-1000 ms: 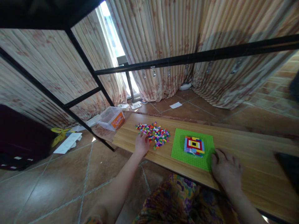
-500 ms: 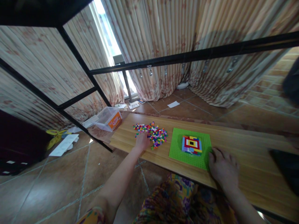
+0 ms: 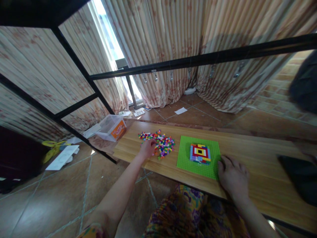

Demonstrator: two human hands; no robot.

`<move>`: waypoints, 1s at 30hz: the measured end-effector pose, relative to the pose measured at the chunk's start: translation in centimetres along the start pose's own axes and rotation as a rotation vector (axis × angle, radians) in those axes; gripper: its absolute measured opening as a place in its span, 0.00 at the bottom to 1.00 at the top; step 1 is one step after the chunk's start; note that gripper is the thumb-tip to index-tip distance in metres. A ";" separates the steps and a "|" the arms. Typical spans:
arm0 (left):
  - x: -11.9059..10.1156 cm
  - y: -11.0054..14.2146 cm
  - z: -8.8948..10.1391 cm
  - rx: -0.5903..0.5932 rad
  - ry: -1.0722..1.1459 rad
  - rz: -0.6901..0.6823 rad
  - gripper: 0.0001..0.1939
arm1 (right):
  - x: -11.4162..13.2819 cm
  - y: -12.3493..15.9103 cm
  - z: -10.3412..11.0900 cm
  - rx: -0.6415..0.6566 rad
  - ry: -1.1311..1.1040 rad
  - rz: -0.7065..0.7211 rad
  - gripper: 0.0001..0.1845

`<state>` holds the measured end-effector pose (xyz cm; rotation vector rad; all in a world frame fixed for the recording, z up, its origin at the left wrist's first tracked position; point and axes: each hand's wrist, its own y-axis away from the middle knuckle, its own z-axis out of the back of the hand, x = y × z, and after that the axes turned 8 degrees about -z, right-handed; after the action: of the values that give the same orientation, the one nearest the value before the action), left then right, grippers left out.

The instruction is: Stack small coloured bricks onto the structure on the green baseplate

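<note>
A loose pile of small multicoloured building bricks (image 3: 166,145) is spread on the wooden table (image 3: 260,148). Over the pile's near left side is my left hand (image 3: 148,149), its fingers drawn together; whatever they hold is too small or hidden to make out. To the right lies a green studded baseplate (image 3: 182,157). On its middle stands a low rectangular brick build (image 3: 200,153) with red, white, yellow and black rings and a mixed blue and yellow outer edge. My right hand (image 3: 234,178) rests on the table, fingers loosely bent and apart, its thumb touching the baseplate's right edge.
A clear plastic box (image 3: 109,128) with an orange label stands off the table's left end. A dark flat object (image 3: 297,178) lies at the right. A black metal frame (image 3: 183,62) crosses in front of the curtains (image 3: 158,36). White papers (image 3: 63,158) lie on the tiled floor.
The whole view has shifted slightly, so things sit further left. My left hand has moved a little over the pile's near edge. My right hand stays at the baseplate's edge.
</note>
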<state>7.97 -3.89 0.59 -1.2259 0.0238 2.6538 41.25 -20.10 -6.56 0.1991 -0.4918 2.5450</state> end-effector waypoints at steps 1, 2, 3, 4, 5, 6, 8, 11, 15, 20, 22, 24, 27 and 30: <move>0.0 0.1 -0.1 -0.014 0.064 0.014 0.09 | -0.1 0.0 -0.1 -0.009 -0.011 -0.001 0.25; -0.1 0.2 -0.2 -0.027 0.131 0.034 0.09 | -0.2 -0.1 -0.3 -0.019 -0.029 -0.003 0.25; -0.2 0.4 -0.3 -0.037 0.200 0.058 0.09 | -0.4 -0.2 -0.4 -0.028 -0.059 -0.004 0.25; -0.3 0.7 -0.5 -0.045 0.270 0.084 0.09 | -0.6 -0.3 -0.4 -0.036 -0.103 -0.004 0.25; -0.4 1.2 -0.7 -0.054 0.341 0.111 0.08 | -0.9 -0.4 -0.4 -0.046 -0.164 -0.011 0.25; -0.5 1.6 -0.8 -0.065 0.409 0.135 0.08 | -1.1 -0.5 -0.2 -0.060 -0.238 -0.032 0.26; -0.9 2.8 -1.2 -0.088 0.521 0.172 0.07 | -1.1 -0.4 0.7 -0.104 -0.391 -0.117 0.27; -2.1 4.6 -1.7 -0.114 0.737 0.247 0.11 | 1.4 0.5 3.4 -0.128 -0.607 -0.239 0.26; -4.7 7.0 -2.5 -0.092 1.086 0.347 0.17 | 9.1 2.8 7.0 0.198 -0.996 -0.103 0.23; -7.7 9.3 -3.0 -0.017 1.106 0.292 0.18 | 16.4 4.3 7.5 0.422 -1.241 -0.090 0.22; -8.1 9.7 -3.1 -0.016 1.075 0.269 0.15 | 17.4 4.5 7.1 0.437 -1.278 -0.096 0.20; -8.0 9.8 -3.3 -0.040 1.036 0.245 0.12 | 17.6 4.6 6.6 0.442 -1.296 -0.107 0.17; -7.3 9.7 -3.7 -0.084 0.978 0.221 0.08 | 17.8 4.8 5.8 0.459 -1.296 -0.152 0.17; -6.4 9.5 -4.3 -0.085 0.956 0.214 0.07 | 18.0 4.9 5.0 0.514 -1.326 -0.232 0.18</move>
<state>13.22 -14.85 1.89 -2.4952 0.2013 1.9555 23.63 -17.34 0.83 2.0145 -0.1975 1.9251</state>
